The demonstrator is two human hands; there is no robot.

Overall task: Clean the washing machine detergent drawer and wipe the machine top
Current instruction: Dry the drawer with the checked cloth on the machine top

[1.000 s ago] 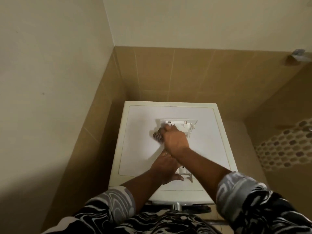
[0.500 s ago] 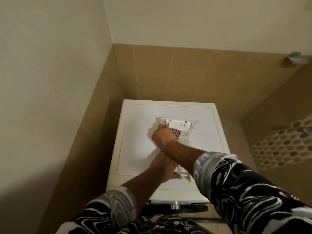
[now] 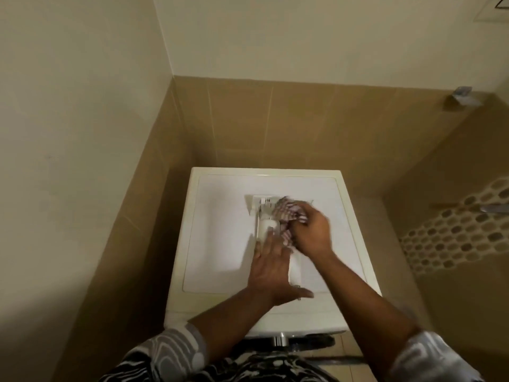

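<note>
The white detergent drawer [image 3: 266,226] lies flat and lengthwise on the white washing machine top [image 3: 220,232], with a bunched checked cloth [image 3: 286,212] on its far end.

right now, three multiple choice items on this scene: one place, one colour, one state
1. Where is the drawer?
A. on the floor
B. on the washer top
C. in a sink

2. What colour is the washer top?
A. black
B. red
C. white

3. What is the right hand doing?
A. gripping the cloth
B. hanging idle
C. touching the wall

Answers:
1 B, the drawer lies on the top, with the left hand flat on it.
2 C, the panel shows white.
3 A, its fingers curl round the patterned cloth at the drawer's far end.
</note>
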